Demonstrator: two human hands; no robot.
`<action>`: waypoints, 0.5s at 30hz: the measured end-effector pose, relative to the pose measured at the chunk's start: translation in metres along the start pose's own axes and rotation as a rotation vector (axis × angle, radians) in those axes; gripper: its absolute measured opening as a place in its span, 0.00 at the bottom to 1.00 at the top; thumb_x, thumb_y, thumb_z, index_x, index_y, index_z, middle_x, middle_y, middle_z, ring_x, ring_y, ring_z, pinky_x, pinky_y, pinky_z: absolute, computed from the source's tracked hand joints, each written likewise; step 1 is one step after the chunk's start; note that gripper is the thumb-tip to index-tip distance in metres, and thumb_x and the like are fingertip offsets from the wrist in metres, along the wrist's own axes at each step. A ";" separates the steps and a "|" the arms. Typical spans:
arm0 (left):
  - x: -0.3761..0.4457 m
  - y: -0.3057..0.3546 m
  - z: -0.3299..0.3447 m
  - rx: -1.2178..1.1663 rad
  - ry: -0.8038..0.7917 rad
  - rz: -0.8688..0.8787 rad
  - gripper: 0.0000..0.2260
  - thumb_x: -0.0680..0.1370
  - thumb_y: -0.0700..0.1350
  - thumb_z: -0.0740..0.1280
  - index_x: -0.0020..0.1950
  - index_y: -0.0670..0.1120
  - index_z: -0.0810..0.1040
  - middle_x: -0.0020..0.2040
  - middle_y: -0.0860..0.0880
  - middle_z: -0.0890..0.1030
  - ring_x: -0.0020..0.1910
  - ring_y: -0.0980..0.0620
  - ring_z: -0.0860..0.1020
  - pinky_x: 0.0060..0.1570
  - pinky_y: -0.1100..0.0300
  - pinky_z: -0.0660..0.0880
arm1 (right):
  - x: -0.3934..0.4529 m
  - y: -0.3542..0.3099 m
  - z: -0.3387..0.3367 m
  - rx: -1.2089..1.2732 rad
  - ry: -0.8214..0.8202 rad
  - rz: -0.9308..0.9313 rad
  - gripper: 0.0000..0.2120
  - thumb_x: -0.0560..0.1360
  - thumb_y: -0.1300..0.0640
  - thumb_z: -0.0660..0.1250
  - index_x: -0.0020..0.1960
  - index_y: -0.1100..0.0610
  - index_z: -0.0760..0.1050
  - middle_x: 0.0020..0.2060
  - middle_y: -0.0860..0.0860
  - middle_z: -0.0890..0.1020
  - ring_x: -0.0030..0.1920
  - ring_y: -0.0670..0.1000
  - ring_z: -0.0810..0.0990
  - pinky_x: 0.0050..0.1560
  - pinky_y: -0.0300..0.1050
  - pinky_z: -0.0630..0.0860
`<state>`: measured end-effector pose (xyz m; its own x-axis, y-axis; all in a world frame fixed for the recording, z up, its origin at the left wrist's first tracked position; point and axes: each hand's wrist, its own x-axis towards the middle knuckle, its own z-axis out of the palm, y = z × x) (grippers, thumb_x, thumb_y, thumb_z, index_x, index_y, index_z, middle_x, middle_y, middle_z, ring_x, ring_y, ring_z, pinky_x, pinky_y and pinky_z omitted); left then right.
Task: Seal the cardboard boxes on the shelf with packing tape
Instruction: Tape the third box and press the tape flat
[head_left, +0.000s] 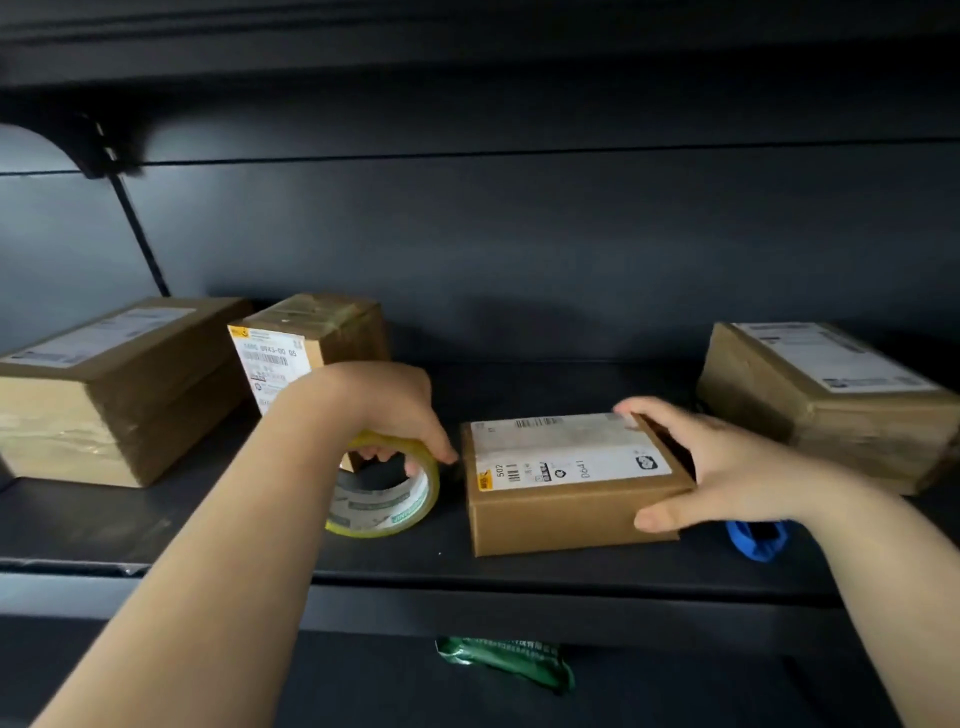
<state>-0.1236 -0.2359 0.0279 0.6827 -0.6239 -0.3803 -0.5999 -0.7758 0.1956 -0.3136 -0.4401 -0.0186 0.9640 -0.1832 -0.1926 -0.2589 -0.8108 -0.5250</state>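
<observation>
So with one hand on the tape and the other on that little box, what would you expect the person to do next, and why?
Probably bring the tape roll over to the small box's left edge and start a strip across it. The left hand grips the roll right beside the box, while the right hand steadies its right end on the shelf. No fresh tape shows on it yet.
</observation>
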 end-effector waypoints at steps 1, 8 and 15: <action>0.001 0.005 0.001 0.019 -0.001 -0.006 0.17 0.69 0.56 0.70 0.26 0.46 0.80 0.17 0.53 0.72 0.21 0.55 0.72 0.23 0.68 0.69 | 0.000 -0.003 -0.005 -0.073 -0.052 0.032 0.51 0.60 0.41 0.76 0.71 0.35 0.46 0.71 0.38 0.59 0.66 0.41 0.62 0.62 0.37 0.64; 0.005 0.015 0.005 0.069 0.019 0.011 0.15 0.70 0.50 0.70 0.26 0.44 0.79 0.15 0.52 0.72 0.14 0.58 0.70 0.18 0.70 0.66 | 0.039 -0.080 0.001 -0.575 -0.052 -0.211 0.62 0.56 0.27 0.69 0.75 0.49 0.37 0.76 0.46 0.46 0.74 0.46 0.43 0.72 0.48 0.38; -0.014 -0.028 -0.004 -0.382 -0.043 0.334 0.24 0.66 0.67 0.67 0.27 0.47 0.80 0.18 0.49 0.73 0.18 0.54 0.71 0.25 0.65 0.71 | 0.049 -0.077 0.014 -0.184 0.062 -0.353 0.49 0.58 0.38 0.75 0.70 0.42 0.52 0.65 0.39 0.64 0.59 0.39 0.65 0.58 0.39 0.67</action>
<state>-0.1144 -0.2058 0.0310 0.4573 -0.8453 -0.2763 -0.5813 -0.5192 0.6264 -0.2472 -0.3787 0.0003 0.9951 0.0956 0.0263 0.0983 -0.9147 -0.3921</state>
